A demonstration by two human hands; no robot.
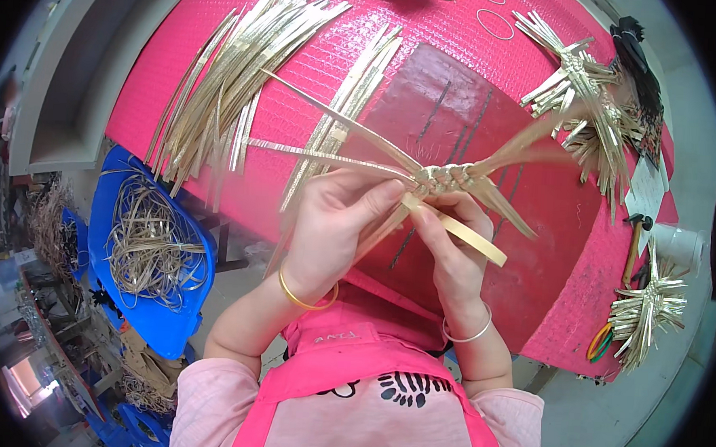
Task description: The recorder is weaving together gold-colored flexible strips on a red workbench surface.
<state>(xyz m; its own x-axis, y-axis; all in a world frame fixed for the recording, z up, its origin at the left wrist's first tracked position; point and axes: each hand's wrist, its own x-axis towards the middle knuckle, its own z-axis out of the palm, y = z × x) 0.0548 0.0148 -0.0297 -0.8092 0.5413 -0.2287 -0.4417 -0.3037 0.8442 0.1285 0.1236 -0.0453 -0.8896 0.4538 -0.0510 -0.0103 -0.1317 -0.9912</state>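
Both my hands hold a piece of gold strip braiding (445, 179) above a dark red mat (534, 257). Its middle is a short, tight weave, with loose strip ends fanning out to the left and right. My left hand (334, 218) pinches the weave's left end between thumb and fingers; two long strips run from there toward the upper left. My right hand (458, 249) is closed under the weave, its thumb pressing a flat gold strip (478, 242) that sticks out to the right. The strip ends at upper right are blurred. Some fingertips are hidden behind the braid.
Loose gold strips (245, 64) lie in a bundle on the pink table cover (158, 92), with a smaller bundle (352, 102) beside the mat. Braided gold pieces (580, 77) lie at the right, near a hammer (636, 238). A blue bin (182, 328) of strip scraps stands lower left.
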